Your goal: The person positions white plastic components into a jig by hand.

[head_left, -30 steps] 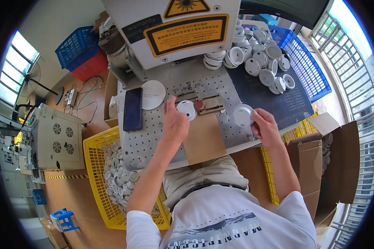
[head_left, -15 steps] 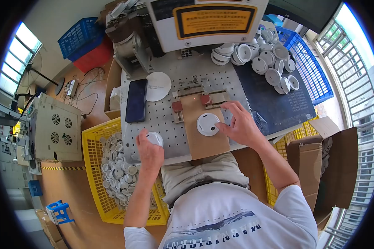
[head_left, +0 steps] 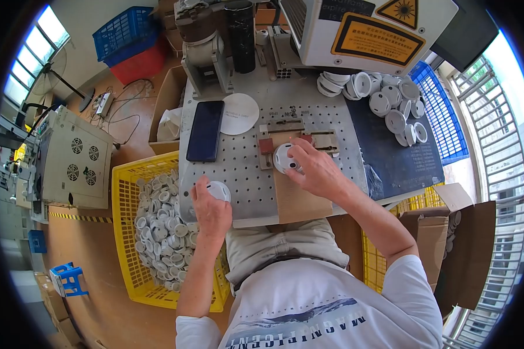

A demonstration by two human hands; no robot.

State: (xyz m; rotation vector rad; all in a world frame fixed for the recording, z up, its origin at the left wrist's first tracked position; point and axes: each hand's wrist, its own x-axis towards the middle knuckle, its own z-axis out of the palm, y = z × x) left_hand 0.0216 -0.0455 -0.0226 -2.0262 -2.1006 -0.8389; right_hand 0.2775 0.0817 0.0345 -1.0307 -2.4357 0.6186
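Note:
My left hand is closed around the edge of a white plastic cup lid at the left front of the perforated metal plate. Under the fingertips of my right hand is another white cup lid, with a small dark hole in its top. This second lid sits between the red-padded blocks of a metal jig, over the upper part of a brown cardboard strip. My right thumb and fingers grip its right side and hide part of it.
A phone and a white disc lie left of the jig. Heaped lids cover the back right. The machine head overhangs the plate. Left below stands a yellow basket full of lids; an open carton is at right.
My right hand has carried its lid forward along the cardboard strip to the jig's blocks. My left hand still holds its lid in about the same place. The view has turned slightly.

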